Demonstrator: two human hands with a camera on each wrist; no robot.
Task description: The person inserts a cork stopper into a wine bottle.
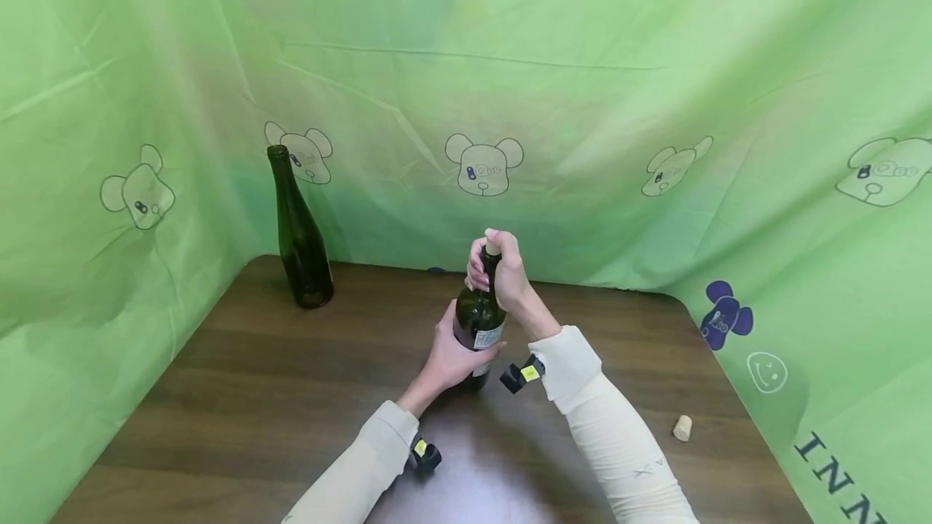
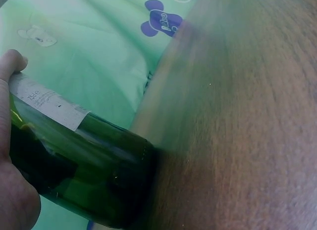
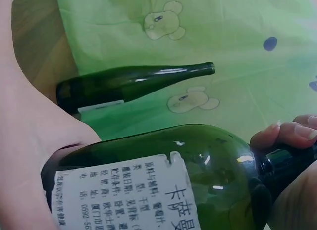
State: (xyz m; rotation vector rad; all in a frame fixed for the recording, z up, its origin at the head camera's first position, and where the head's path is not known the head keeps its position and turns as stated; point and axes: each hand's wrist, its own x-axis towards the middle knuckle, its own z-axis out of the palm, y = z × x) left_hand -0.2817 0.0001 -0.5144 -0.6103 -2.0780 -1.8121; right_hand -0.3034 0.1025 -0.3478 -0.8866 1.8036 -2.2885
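Observation:
A dark green wine bottle point(image 1: 479, 311) with a white label stands upright on the table. Around its lower body my left hand point(image 1: 453, 356) grips it, the thumb lying across the front near the label. My right hand point(image 1: 513, 275) is at the top, fingers curled about the neck and thumb over the mouth. Between that thumb and the rim shows a pale cork point(image 1: 493, 249). The label point(image 3: 124, 195) with printed characters faces the right wrist view. In the left wrist view the bottle's base point(image 2: 119, 175) meets the wood, beside part of my left hand point(image 2: 17, 193).
A second green bottle point(image 1: 300, 237) stands at the table's back left. Toward the right edge lies a loose cork point(image 1: 682, 428). The brown wooden table point(image 1: 240, 395) is enclosed at the back and sides by a green printed curtain point(image 1: 386, 103).

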